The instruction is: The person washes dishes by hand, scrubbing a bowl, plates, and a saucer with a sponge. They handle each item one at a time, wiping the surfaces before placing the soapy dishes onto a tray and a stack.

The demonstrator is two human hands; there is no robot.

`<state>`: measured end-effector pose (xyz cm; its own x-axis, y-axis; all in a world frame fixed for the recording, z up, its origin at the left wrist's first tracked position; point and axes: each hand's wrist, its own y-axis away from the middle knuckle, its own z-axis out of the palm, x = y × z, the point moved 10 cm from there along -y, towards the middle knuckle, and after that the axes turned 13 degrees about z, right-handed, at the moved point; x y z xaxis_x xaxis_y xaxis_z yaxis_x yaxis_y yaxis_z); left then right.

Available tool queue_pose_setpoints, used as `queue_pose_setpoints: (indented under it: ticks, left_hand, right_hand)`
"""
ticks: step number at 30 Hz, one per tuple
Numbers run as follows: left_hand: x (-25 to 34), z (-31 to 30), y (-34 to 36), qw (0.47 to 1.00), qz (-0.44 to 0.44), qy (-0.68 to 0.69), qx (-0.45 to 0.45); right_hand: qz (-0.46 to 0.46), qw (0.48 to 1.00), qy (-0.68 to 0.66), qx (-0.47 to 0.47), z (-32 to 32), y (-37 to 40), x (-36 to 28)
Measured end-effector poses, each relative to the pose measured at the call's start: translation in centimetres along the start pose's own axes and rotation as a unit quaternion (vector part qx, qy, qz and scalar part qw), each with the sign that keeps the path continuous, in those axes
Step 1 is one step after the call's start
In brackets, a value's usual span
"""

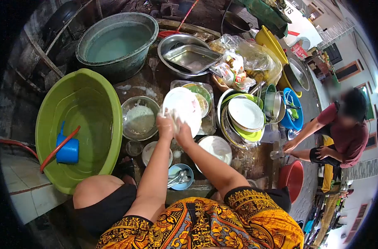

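Left hand (165,124): grasping the near left edge of a white plate (186,103), which is held tilted above the work area. Right hand (181,129): at the plate's near edge, fingers blurred and whitish – whether it clenches anything cannot be told.

Beneath and beyond the plate lies a rectangular tray (208,128) with further dishes, one of them green. Just left of the hands stands a metal bowl (128,130) containing whitish suds. Nearer the wearer: a drinking glass (134,147), a small white dish (157,155), a blue bowl (182,184) of spoons and, to the right, a white round dish (215,153) with a smeared surface.

Right of the tray, a stack of plates (246,113), white on top with green among them. Beyond the tray, a steel basin (168,43) bears a rectangular metal pan (195,60); filled plastic bags (259,62) lie beside it.

Far left, a green tub (79,89) holds a blue dipper (67,151) – an orange-red hose (60,148) crosses its rim. A dark tub (116,62) of liquid stands beyond. At right, a co-worker (350,135) in a maroon shirt reaches towards a clear cup (276,155), near a red basin (291,180).
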<state>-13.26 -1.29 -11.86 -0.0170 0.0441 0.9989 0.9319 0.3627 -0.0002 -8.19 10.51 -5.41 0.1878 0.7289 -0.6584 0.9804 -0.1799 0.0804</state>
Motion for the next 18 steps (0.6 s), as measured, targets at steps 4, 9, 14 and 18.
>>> queue_pose_setpoints:
  ticks: [4, 9, 14, 18]
  left_hand:
    - [3.9, -2.5, 2.1, 0.990, -0.138, 0.028, -0.024]
    - [3.4, 1.5, 4.2, 0.986, -0.103, 0.040, -0.124]
    - [0.0, 3.0, 5.7, 0.983, -0.113, 0.092, -0.112]
    - [2.3, -1.6, 5.8, 0.967, -0.233, 0.102, -0.037]
  right_hand:
    - [-0.083, 0.980, 0.175, -0.050, -1.7, 1.2, 4.0]
    - [0.033, 0.947, 0.301, 0.109, -7.6, -5.3, 5.2]
    - [0.020, 0.995, 0.097, 0.022, -2.0, -1.3, 0.8]
    - [-0.169, 0.984, 0.047, -0.026, -4.0, 4.6, 0.4]
